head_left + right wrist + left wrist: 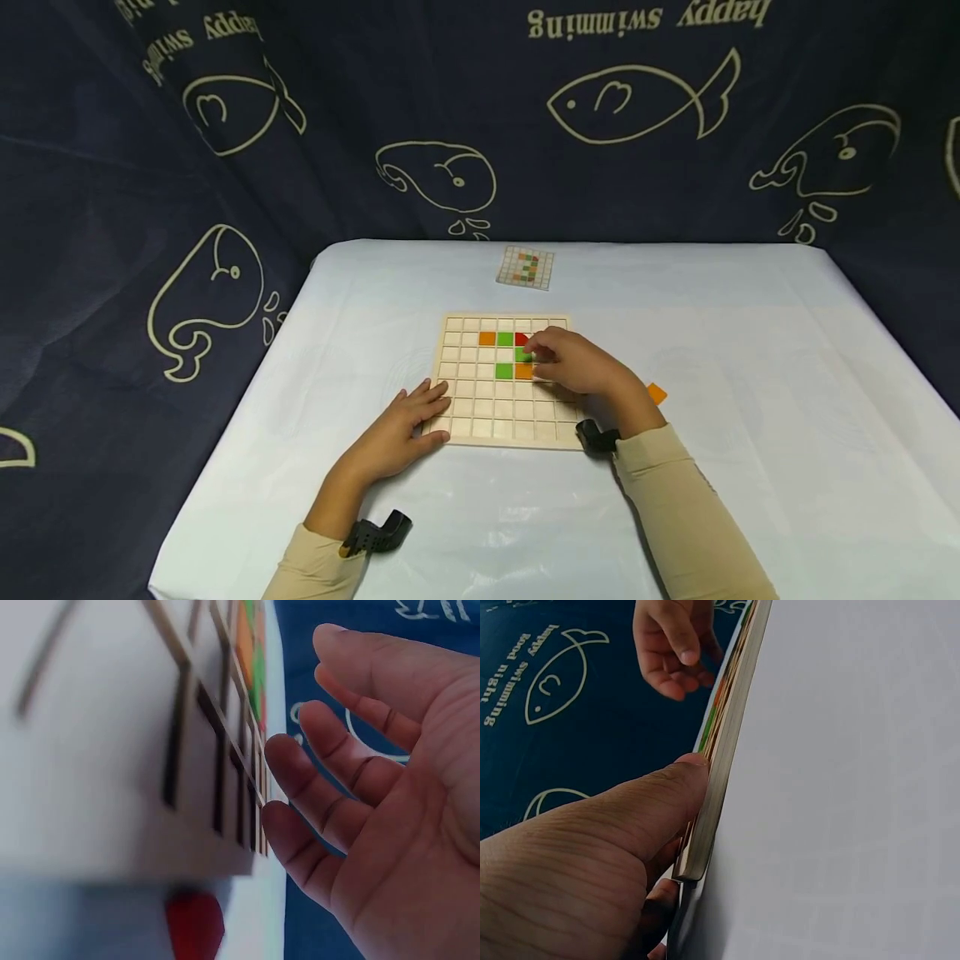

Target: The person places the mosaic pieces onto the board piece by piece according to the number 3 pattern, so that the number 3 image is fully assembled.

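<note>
A wooden grid board lies on the table with orange, green and red tiles set in several of its squares. My right hand is over the board's right part, fingers loosely bent. The red tile, a green tile and an orange tile lie by its fingertips. Nothing shows between the fingers of this hand in the right wrist view. My left hand rests on the near left corner, fingers spread; its thumb touches the board's near edge.
Behind the board lies a small pattern card with a coloured grid. A loose orange tile is on the white table beside my right forearm. Off the board's side, a red piece shows in the right wrist view. Dark fish-print cloth hangs behind.
</note>
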Tool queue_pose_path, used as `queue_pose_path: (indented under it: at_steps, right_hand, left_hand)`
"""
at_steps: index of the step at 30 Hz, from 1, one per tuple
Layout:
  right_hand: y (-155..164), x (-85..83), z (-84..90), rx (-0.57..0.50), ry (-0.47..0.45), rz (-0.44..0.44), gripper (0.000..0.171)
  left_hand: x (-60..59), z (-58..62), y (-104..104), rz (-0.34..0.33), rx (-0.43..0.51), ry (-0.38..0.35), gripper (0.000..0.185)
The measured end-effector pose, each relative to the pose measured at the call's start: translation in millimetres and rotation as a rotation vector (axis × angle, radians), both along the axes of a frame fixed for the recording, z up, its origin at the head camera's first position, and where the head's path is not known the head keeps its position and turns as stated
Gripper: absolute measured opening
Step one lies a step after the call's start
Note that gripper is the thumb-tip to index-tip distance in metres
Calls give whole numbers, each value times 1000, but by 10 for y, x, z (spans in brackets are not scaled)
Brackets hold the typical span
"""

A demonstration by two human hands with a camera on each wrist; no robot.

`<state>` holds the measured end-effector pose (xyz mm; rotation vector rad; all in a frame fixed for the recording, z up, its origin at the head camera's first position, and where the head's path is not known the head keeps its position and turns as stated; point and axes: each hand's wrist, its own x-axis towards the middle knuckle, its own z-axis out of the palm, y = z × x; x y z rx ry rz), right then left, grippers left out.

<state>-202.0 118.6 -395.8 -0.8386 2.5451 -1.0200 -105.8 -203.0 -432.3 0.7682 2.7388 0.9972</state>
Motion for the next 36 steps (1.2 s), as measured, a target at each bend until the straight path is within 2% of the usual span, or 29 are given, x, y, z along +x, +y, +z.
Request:
queue_pose_path:
  at_steps: [8, 10, 15, 18, 25, 31, 36]
  right_hand:
    - [277, -6, 111, -10, -12, -99, 29]
    - [393, -5, 122, -12, -41, -133, 29]
    - [727, 16, 140, 40, -26, -173, 29]
    - [926, 50, 141, 66, 4, -193, 29]
    - [1289, 171, 71, 78, -42, -259, 32]
    - [1396, 194, -10, 40, -112, -281, 34]
    - [1344, 169, -58, 9, -107, -243, 35]
  left_hand:
    - [-6, -14, 2, 4, 5, 10, 57]
    - [-10, -23, 5, 4, 5, 13, 57]
    - [-16, -37, 1, 5, 2, 13, 57]
    - [-16, -45, -4, 5, -5, 19, 57]
    - [-8, -25, -18, -5, -5, 28, 57]
    - [-16, -16, -21, -7, -11, 18, 58]
    - [-4, -18, -21, 2, -10, 11, 57]
